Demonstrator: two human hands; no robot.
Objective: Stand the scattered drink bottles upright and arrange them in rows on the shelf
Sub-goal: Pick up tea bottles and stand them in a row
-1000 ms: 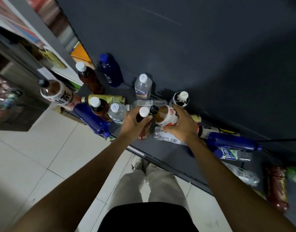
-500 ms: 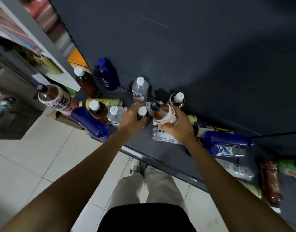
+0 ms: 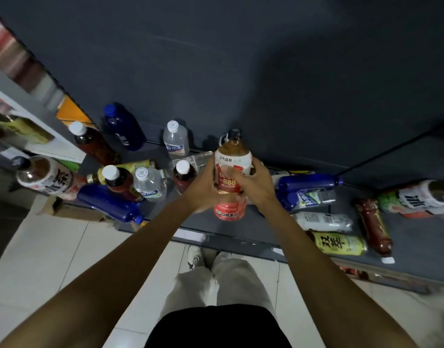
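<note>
Shelf (image 3: pixel 241 237) edge below two-handed tea bottle (image 3: pixel 231 159)

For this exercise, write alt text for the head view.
Both hands, left and right, hold a tea bottle upright above a dark shelf. Upright bottles stand left of it; others lie toppled to the right.

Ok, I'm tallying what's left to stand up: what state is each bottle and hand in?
Tea bottle: lifted, upright, held in both hands.
Left hand: gripping it.
Right hand: gripping it.
Blue bottle: lying down.
Yellow bottle: lying down.
Water bottle: upright.
Red bottle: lying down.
</note>
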